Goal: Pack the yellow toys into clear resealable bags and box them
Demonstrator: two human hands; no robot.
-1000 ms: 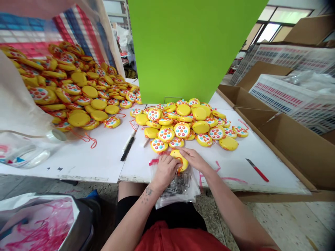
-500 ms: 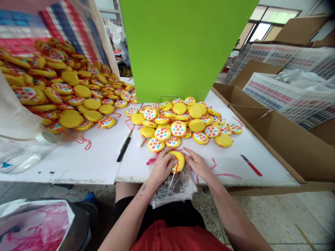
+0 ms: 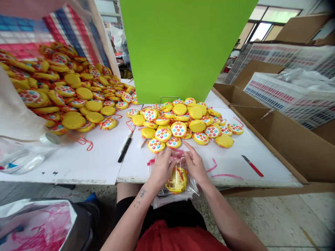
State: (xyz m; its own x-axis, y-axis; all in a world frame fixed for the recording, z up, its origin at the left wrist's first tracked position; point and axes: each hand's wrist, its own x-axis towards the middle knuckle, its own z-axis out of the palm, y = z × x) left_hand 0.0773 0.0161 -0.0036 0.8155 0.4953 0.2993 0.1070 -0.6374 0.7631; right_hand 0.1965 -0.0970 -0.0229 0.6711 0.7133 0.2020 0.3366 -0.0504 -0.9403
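Note:
A yellow toy (image 3: 180, 183) with an orange cord lies inside a clear printed plastic bag (image 3: 193, 190) at the table's front edge. My left hand (image 3: 163, 164) is closed, its thumb and fingers pinching the bag's pink top edge. On the other side, my right hand (image 3: 195, 164) grips the same edge near its corner, the index finger stretched forward. More clear bags (image 3: 159, 203) are stacked beneath this one and overhang the edge. Just beyond my hands rises a pile of yellow toys (image 3: 179, 129) with coloured dots on white faces.
A big sack (image 3: 104, 45) spills similar toys at the left. Black marker (image 3: 124, 150) and red-handled knife (image 3: 252, 166) flank my hands. A green panel (image 3: 183, 48) stands behind the pile. Cardboard boxes (image 3: 274, 139) line the right edge; a bin bag (image 3: 75, 216) sits at lower left.
The toy has gone from between my fingers down into the clear bag, nearer my body. Both hands have come together at the bag's pink top.

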